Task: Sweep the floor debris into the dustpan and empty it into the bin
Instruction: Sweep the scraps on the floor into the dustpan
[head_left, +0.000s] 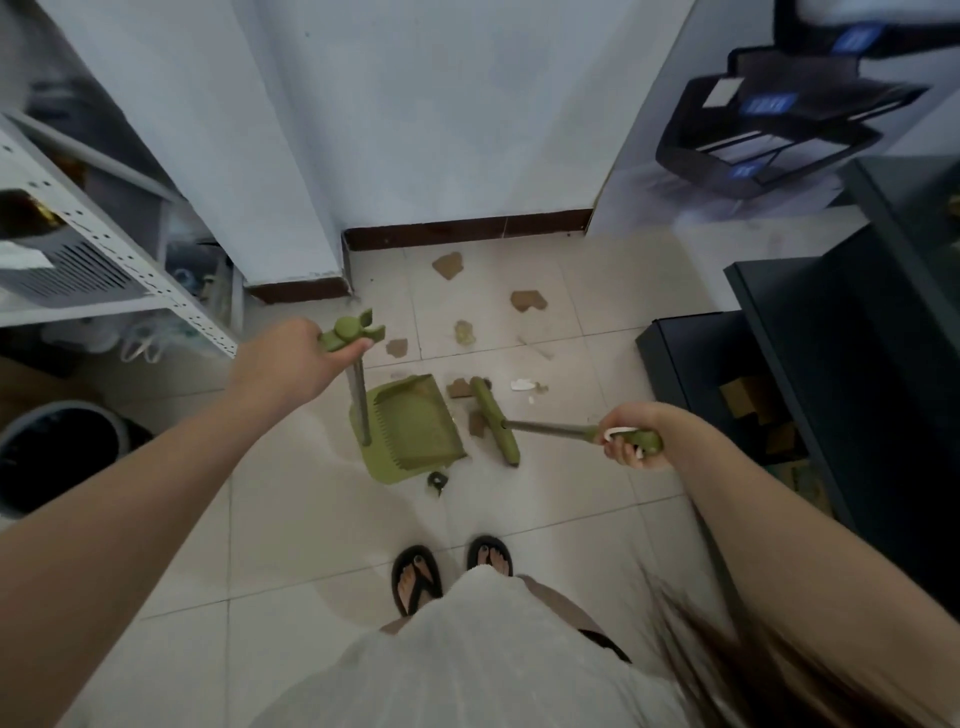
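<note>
My left hand (291, 358) grips the green top of the dustpan handle (349, 335). Below it the green dustpan (415, 426) stands on the tiled floor with its mouth facing right. My right hand (631, 436) grips the green broom handle (644, 441). The broom head (496, 421) lies on the floor just right of the dustpan's mouth. Brown cardboard scraps (527, 300) and white bits (522, 385) are scattered on the tiles beyond and beside the broom. One scrap (475, 423) sits between broom and dustpan.
A grey bin with a black liner (57, 452) stands at the left. A white metal shelf (104, 249) is at the far left, dark cabinets (831, 374) at the right. The wall skirting (467, 228) closes the far side. My sandalled feet (452, 569) are behind the dustpan.
</note>
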